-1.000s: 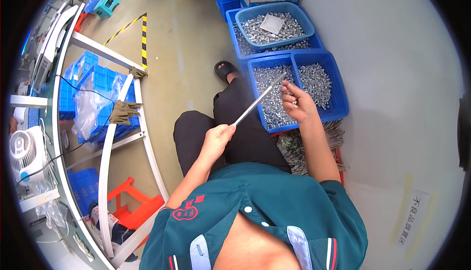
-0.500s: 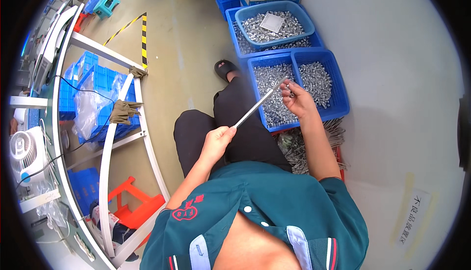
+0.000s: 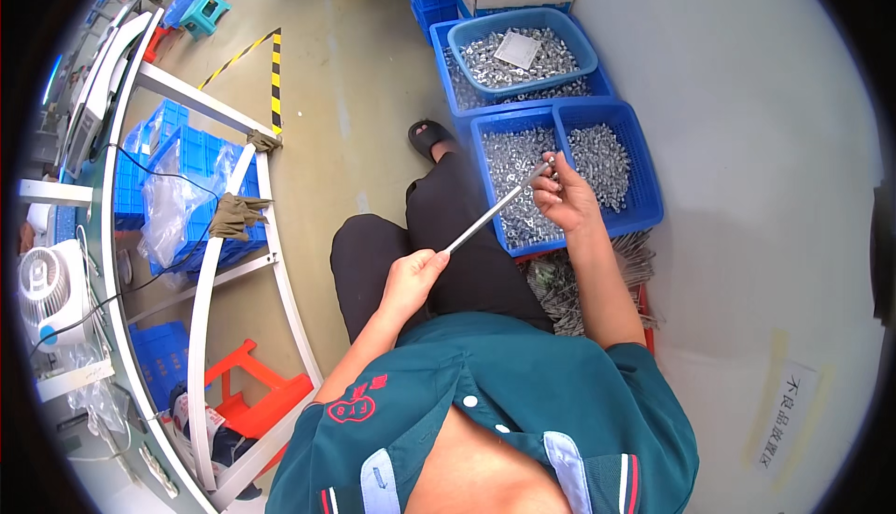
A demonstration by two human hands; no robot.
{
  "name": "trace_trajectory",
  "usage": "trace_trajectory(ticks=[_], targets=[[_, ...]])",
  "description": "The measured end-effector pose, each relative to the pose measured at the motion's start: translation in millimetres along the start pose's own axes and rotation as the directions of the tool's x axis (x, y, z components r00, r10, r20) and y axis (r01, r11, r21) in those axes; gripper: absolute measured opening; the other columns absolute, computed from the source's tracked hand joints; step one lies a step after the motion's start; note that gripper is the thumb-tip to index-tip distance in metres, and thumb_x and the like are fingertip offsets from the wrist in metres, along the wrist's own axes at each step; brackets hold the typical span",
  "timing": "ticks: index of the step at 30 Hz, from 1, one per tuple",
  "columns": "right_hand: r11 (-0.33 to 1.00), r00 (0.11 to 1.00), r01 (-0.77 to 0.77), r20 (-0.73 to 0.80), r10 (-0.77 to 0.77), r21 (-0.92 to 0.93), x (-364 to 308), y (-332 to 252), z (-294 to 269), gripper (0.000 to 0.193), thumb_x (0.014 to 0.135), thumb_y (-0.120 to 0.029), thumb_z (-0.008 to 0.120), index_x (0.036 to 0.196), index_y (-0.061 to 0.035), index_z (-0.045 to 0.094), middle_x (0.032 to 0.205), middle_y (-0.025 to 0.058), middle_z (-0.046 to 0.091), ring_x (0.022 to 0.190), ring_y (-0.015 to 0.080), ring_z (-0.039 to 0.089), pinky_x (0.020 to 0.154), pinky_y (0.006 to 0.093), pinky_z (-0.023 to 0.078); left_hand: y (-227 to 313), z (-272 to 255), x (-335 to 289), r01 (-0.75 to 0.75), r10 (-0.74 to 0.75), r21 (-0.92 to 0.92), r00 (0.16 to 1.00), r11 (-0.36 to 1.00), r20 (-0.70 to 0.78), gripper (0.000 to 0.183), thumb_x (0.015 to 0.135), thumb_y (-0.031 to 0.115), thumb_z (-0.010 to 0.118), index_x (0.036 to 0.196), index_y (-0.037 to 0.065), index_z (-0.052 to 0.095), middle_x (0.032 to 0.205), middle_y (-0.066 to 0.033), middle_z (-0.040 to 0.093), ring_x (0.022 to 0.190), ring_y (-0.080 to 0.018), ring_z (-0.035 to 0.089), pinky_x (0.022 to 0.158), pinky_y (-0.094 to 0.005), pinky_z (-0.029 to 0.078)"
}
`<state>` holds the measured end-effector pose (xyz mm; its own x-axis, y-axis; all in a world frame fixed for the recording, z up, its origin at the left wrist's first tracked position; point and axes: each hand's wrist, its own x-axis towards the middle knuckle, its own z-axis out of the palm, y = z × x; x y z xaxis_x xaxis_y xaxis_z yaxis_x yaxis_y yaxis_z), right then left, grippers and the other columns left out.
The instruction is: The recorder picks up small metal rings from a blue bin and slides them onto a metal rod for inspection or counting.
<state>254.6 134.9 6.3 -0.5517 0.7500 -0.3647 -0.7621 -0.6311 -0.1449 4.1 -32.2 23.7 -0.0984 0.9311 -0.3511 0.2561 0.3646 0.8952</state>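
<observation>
My left hand [image 3: 413, 281] is closed round the near end of a long, thin metal rod [image 3: 495, 210], which slants up to the right over my lap. At its far end, the fingers of my right hand [image 3: 567, 195] pinch a small silver nut [image 3: 552, 162] against the tip; whether it sits on the rod is too small to tell. Beneath my right hand stands a blue bin [image 3: 644, 208] holding a heap of loose nuts [image 3: 519, 154] on the left. Another heap of small metal parts [image 3: 599, 161] fills its right side.
Behind that bin, a light-blue basin [image 3: 590, 58] of metal pieces rests on another blue crate. Many thin rods [image 3: 630, 267] lie in a red container by my right forearm. A white wall [image 3: 747, 187] runs along the right; a white-framed bench [image 3: 207, 327] stands left.
My right hand has moved slightly left onto the rod's far tip, bringing the small nut to it. The left hand keeps its hold on the rod.
</observation>
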Motion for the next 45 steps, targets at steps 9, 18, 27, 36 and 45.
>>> trace_trajectory(ticks=[9,18,27,36,45], targets=[[0.964,0.998,0.064,0.042,-0.055,-0.258,-8,-2,18,0.011,0.085,-0.013,0.061,0.092,-0.0043,0.058,0.083,0.0059,0.057,0.059,0.0069,0.04,0.045,0.0183,0.031,2,0,0,0.002,-0.001,0.054,1.0,0.999,-0.019,0.045,0.088,0.034,0.057,0.06,0.002,0.043,0.05,-0.0011,0.032,0.049,-0.0076,0.03,0.044,-0.0296,0.028],[0.775,0.983,0.158,0.026,-0.18,-0.612,-11,-6,48,0.009,0.084,-0.01,0.062,0.082,-0.0068,0.054,0.065,-0.0032,0.046,0.051,0.0036,0.037,0.041,0.0166,0.027,4,0,0,-0.049,0.051,0.037,0.997,0.998,-0.056,0.044,0.088,0.034,0.057,0.061,0.002,0.045,0.05,-0.0027,0.033,0.049,-0.0089,0.03,0.045,-0.03,0.029],[0.647,0.967,0.128,-0.051,-0.25,-0.751,-11,26,54,0.016,0.082,-0.016,0.066,0.079,-0.009,0.052,0.059,-0.0074,0.041,0.044,0.0011,0.031,0.04,0.0165,0.022,8,7,4,-0.04,0.038,-0.06,0.999,0.997,-0.026,0.043,0.089,0.032,0.056,0.06,0.003,0.044,0.052,0.0039,0.033,0.052,-0.0049,0.029,0.045,-0.0262,0.027],[0.856,0.987,-0.049,-0.157,-0.037,-0.514,-20,13,44,0.021,0.088,-0.009,0.052,0.106,0.0039,0.052,0.086,0.008,0.053,0.059,0.0063,0.043,0.043,0.0168,0.032,16,-1,11,0.029,-0.029,-0.163,1.0,0.986,0.001,0.041,0.089,0.032,0.056,0.06,0.005,0.046,0.054,0.0057,0.037,0.052,-0.0039,0.032,0.046,-0.0239,0.027],[0.98,0.996,0.028,-0.083,-0.045,-0.196,-10,-7,8,0.012,0.09,-0.007,0.051,0.1,-0.0015,0.053,0.086,0.0068,0.057,0.049,0.003,0.04,0.036,0.0146,0.029,14,-1,5,0.038,-0.035,-0.114,0.999,0.993,0.029,0.043,0.09,0.033,0.056,0.06,0.005,0.045,0.054,0.0056,0.037,0.052,-0.004,0.031,0.045,-0.0243,0.027]])
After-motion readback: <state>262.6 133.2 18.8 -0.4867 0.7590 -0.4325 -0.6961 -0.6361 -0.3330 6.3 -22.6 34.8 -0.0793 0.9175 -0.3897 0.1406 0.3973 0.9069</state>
